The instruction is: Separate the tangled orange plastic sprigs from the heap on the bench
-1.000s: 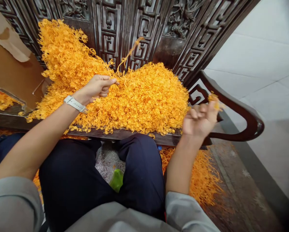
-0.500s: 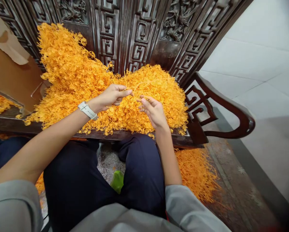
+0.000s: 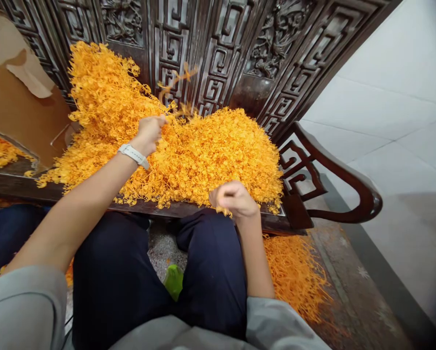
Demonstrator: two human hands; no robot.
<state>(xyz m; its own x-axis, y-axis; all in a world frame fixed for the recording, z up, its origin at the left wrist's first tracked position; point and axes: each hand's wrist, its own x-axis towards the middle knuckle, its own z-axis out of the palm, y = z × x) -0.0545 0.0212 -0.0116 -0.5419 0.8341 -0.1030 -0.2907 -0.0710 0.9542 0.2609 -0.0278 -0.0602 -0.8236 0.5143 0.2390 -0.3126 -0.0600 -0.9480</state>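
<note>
A large heap of orange curly plastic pieces [image 3: 225, 150] lies on the dark wooden bench. Over its middle, my left hand [image 3: 151, 132], with a white watch band at the wrist, is closed on an orange branched piece [image 3: 177, 82] that is blurred by motion and sticks up toward the bench back. My right hand [image 3: 237, 198] is at the front edge of the heap, fingers curled together, and a small orange bit [image 3: 223, 211] shows beneath them.
The carved bench back [image 3: 218, 48] rises behind the heap, with a curved armrest [image 3: 367, 194] at the right. A cardboard piece [image 3: 24, 107] stands at the left. More orange strands [image 3: 294, 272] lie below the bench.
My hands have moved apart. The left went back and to the left with the orange piece, while the right came down toward the bench's front edge and its fingers curled in.
</note>
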